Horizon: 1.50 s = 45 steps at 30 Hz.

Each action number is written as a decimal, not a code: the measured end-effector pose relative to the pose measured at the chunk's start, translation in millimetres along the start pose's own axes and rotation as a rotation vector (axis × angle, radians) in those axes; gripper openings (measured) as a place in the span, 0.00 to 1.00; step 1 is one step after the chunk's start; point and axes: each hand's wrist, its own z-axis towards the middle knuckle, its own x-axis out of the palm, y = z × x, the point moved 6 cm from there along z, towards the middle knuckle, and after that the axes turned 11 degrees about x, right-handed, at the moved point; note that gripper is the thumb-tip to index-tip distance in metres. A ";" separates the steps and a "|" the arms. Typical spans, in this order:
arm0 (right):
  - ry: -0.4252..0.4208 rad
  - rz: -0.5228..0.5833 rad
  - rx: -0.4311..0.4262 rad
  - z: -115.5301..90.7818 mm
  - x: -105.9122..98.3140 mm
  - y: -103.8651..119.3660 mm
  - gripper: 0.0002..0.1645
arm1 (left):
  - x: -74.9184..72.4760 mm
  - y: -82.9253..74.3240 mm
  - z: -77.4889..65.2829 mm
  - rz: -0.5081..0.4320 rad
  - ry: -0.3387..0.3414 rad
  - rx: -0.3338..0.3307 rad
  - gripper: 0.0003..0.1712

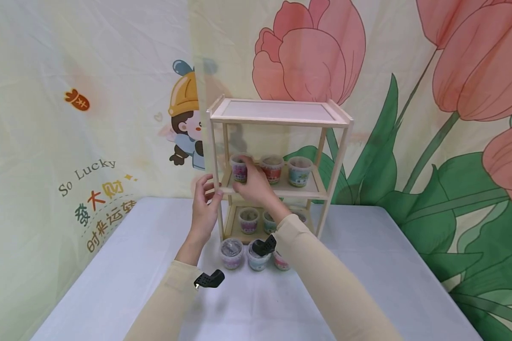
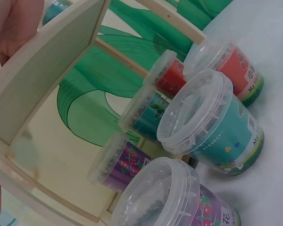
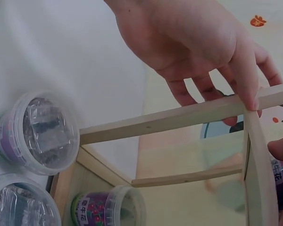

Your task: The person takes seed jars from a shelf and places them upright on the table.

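Right hand [image 1: 257, 185] is holding the purple cup [image 1: 239, 171] between thumb and fingers; left hand [image 1: 205, 208] is gripping the wooden rack [image 1: 277, 111].

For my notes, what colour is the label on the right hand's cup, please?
Purple; the label shows best in the head view.

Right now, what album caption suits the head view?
Right hand grips purple cup at middle shelf; left hand holds wooden rack.

"So Lucky", "發大财" on backdrop [image 1: 111, 128], "My" on cups [image 2: 228, 134]
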 end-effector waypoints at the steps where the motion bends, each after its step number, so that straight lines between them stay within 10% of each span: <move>1: -0.003 0.001 -0.004 0.7 -0.3 0.0 0.46 | -0.6 4.3 0.9 -0.003 -0.005 0.008 0.29; 45: 0.038 0.235 -0.212 -32.0 -18.3 -20.0 0.31 | -1.5 5.9 0.4 -0.007 -0.004 0.021 0.28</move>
